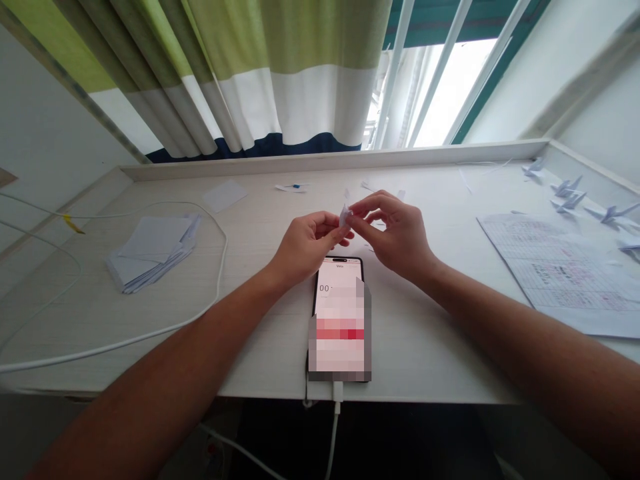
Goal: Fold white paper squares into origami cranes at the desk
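Observation:
Between both hands is a small folded piece of white paper [344,215], held above the desk just beyond the phone. My left hand [313,243] pinches it from the left with thumb and fingers. From the right, the thumb and index finger of my right hand [395,227] close on its edge. The fingers partly cover the paper, so its exact folded shape cannot be made out. Below the hands lies a phone [341,300] with a lit screen, partly blurred, and a white cable [338,393] plugged into its near end.
Stacked paper sheets [153,250] lie at the left, inside a loop of white cable [225,253]. Several folded paper cranes [567,200] stand at the right, beyond a written-on sheet [575,273]. Paper scraps [290,189] lie toward the back ledge [310,163], below a curtain [300,80].

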`<state>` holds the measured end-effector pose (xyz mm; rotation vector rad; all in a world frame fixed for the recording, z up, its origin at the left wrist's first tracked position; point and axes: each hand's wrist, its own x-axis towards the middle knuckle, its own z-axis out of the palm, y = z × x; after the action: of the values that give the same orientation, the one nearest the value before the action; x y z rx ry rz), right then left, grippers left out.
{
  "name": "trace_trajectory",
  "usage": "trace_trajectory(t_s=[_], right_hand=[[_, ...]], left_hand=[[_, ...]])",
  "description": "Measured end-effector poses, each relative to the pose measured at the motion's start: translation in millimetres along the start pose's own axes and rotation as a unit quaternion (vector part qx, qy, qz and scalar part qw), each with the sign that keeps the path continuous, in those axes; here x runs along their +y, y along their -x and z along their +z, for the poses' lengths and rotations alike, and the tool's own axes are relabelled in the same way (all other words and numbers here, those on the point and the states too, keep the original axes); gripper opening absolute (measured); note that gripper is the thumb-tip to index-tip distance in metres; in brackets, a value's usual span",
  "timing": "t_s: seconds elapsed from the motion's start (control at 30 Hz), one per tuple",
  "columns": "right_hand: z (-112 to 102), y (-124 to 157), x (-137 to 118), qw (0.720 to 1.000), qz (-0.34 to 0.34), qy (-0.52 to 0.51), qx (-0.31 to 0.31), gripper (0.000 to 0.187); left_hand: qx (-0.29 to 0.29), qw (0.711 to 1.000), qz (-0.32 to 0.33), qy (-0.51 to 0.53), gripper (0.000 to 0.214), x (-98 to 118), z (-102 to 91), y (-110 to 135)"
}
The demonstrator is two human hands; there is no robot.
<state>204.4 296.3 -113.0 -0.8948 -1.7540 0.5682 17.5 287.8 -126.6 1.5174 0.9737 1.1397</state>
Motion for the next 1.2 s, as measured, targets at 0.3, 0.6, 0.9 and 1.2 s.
trace_trajectory(t_s=[0.3,0.6,0.9,1.2], right_hand=[[-4.0,-1.8,10.6,0.977,-0.177,0.095,-0.073,0.005],[-8.4,-4.5,18.8,0.974,-0.196,0.094,-0.066,0.017],[-12.4,-6.2,15.2,0.967,-0.239,0.057,-0.073,0.019],[-10.9,-3.8,10.0,0.973,-0.211,0.051,-0.083,0.025]], left_hand=[[0.020,0.999,-0.041,0.008,0.047,3.4,-3.2,-2.0],[-0.001,0.996,-0.055,0.074,0.043,14.7,-2.5,0.7],[-0.045,0.990,-0.048,0.124,0.035,18.5,-8.3,1.9],[-0.065,0.993,-0.029,0.091,0.034,7.8,-5.6,-0.8]])
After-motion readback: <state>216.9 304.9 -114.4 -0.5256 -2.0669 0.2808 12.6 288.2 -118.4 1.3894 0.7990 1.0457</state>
